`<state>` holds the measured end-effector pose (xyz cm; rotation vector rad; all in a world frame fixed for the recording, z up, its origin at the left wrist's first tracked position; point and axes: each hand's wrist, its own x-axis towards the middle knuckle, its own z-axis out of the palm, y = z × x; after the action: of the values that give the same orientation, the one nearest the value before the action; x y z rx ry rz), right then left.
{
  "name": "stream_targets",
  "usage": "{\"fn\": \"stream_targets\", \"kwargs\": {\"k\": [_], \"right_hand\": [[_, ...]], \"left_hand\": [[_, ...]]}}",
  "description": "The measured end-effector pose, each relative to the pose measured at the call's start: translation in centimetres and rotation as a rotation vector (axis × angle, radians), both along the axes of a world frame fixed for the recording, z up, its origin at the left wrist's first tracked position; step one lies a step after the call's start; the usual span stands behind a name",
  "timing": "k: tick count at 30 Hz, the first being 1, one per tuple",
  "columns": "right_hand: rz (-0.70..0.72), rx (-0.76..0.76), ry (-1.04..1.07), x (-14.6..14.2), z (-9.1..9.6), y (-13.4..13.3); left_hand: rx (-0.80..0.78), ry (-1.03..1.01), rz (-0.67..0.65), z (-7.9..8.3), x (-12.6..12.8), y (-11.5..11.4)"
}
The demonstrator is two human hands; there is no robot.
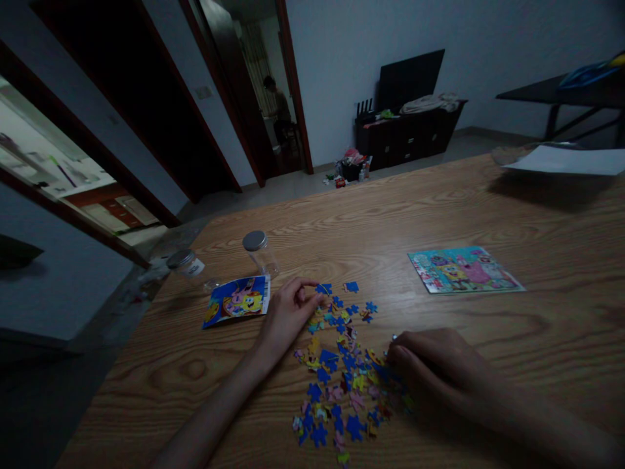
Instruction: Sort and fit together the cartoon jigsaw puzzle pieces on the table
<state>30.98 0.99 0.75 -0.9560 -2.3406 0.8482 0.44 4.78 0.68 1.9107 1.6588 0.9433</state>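
A heap of loose jigsaw pieces (pixel 342 374), many blue side up, lies on the wooden table (pixel 439 215) in front of me. My left hand (pixel 288 312) reaches to the heap's far edge, thumb and fingers pinched on a blue piece (pixel 323 288). My right hand (pixel 432 365) rests at the heap's right edge, fingers curled down onto the pieces; what they hold is hidden. A finished cartoon jigsaw (pixel 463 269) lies to the right. A cartoon picture card (pixel 237 299) lies left of my left hand.
Two clear jars with metal lids (pixel 261 253) (pixel 188 266) stand near the table's left edge, one tipped. A white sheet (pixel 566 161) lies at the far right corner. Beyond the table are a dark cabinet (pixel 405 133), open doorways, and a person (pixel 278 107) in a far room.
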Motion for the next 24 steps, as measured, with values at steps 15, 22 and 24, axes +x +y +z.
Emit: {"fn": "stream_targets", "kwargs": {"k": [15, 22, 24], "right_hand": [[-0.036, 0.395, 0.001, -2.6, -0.5, 8.2], [0.006, 0.42, -0.024, -4.6, -1.1, 10.7], [0.011, 0.411, -0.016, -4.6, -1.4, 10.9]], "left_hand": [[0.038, 0.163, -0.085, -0.3, 0.6, 2.5], [0.022, 0.159, -0.124, -0.4, 0.7, 2.0], [0.021, 0.157, -0.127, -0.4, 0.8, 1.9]]}}
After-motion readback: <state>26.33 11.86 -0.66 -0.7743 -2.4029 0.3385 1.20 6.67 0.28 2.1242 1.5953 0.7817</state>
